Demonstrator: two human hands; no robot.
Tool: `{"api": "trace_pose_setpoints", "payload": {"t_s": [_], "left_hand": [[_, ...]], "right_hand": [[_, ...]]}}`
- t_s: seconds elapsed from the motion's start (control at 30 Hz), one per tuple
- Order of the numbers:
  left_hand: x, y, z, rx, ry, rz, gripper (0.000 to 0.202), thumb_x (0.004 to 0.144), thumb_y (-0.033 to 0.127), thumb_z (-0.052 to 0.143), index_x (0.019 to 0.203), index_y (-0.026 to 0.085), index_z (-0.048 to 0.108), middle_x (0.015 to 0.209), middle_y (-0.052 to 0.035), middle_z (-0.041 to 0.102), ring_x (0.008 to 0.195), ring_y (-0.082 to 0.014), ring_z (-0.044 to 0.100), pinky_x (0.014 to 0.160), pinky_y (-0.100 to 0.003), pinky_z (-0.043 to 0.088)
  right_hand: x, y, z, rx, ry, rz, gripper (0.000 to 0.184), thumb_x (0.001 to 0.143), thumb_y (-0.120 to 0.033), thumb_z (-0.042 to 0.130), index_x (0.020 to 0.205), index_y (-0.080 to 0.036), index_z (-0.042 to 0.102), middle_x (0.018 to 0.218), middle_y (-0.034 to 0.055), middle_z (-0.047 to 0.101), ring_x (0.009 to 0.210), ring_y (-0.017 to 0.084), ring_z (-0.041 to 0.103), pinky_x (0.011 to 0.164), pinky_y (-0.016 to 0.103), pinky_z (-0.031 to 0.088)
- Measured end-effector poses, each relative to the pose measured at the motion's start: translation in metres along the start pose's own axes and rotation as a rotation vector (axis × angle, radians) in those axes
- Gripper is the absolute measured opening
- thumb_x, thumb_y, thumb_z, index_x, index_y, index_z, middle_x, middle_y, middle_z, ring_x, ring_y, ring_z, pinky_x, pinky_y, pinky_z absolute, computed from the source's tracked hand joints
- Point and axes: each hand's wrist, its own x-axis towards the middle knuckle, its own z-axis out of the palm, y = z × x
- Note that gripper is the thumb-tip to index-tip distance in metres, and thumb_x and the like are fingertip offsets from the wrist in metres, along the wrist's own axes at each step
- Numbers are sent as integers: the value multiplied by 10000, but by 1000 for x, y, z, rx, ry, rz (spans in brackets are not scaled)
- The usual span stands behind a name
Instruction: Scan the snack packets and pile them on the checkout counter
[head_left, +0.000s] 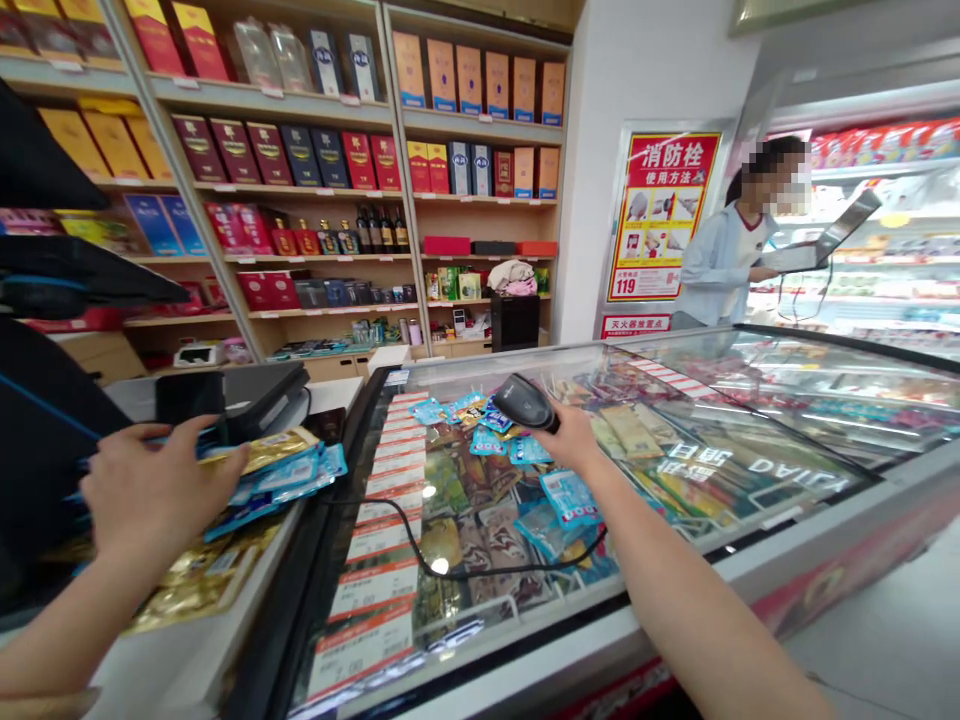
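Observation:
My right hand [574,438] is wrapped round a black handheld barcode scanner [525,402], held over the glass top of a freezer [450,520]. Beneath and around the scanner lie several small blue snack packets [489,441], with another blue packet [571,497] nearer me. A black cable [480,575] loops across the glass. My left hand [161,485] is at the counter on the left, fingers apart, over a pile of blue packets [289,475] and a gold packet [277,447]. More gold packets [199,580] lie below that hand. Its fingertips are partly hidden behind the hand.
A dark device [262,390] stands on the counter [225,640] behind my left hand. Black equipment [45,420] rises at the far left. Shelves [300,185] of boxes and bottles line the back wall. Beyond the freezer a person [724,250] holds an opened laptop-like device [825,240].

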Motion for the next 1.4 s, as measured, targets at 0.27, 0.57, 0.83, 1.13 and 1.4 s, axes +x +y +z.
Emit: {"api": "trace_pose_setpoints", "payload": {"t_s": [0.27,0.57,0.83,1.13,1.4], "left_hand": [[-16,133,45,-507,-92,587,447,825,426,468,1157,164,611,1168,-125,614,1088,-248,562,963,-381,433],[-37,284,82,-570,-442,704,576,802,482,550,1272,152,512,1310,-163,573,1231,-281,517,1023,-390,393],[-57,271,62,-405,-472,771,398,865,240,438,1230,148,567,1243,-152,627,1115,-242,608,960,-350,445],[-70,219,50,-481,-445,748,311,860,230,456,1052,229,701,1151,-73,697,1048,-220,647,913,-307,473],[-56,180,51,-718,-361,266,304,864,321,408,944,209,678,817,-39,733,769,-190,682,717,-261,484]], "right_hand": [[3,5,-1,-86,121,80,270,722,-360,624,925,-196,690,835,77,727,795,243,666,650,272,436],[3,6,-3,-113,127,118,269,727,-368,628,934,-205,680,830,66,720,793,237,663,654,267,429],[5,7,-1,-102,108,117,280,745,-405,629,950,-221,674,857,50,724,819,228,670,682,259,444],[2,-1,-1,-101,51,94,282,715,-383,658,949,-226,670,875,57,729,841,248,673,673,266,444],[1,-3,-1,-33,33,5,236,700,-325,650,901,-204,671,849,66,723,821,233,665,695,263,445]]}}
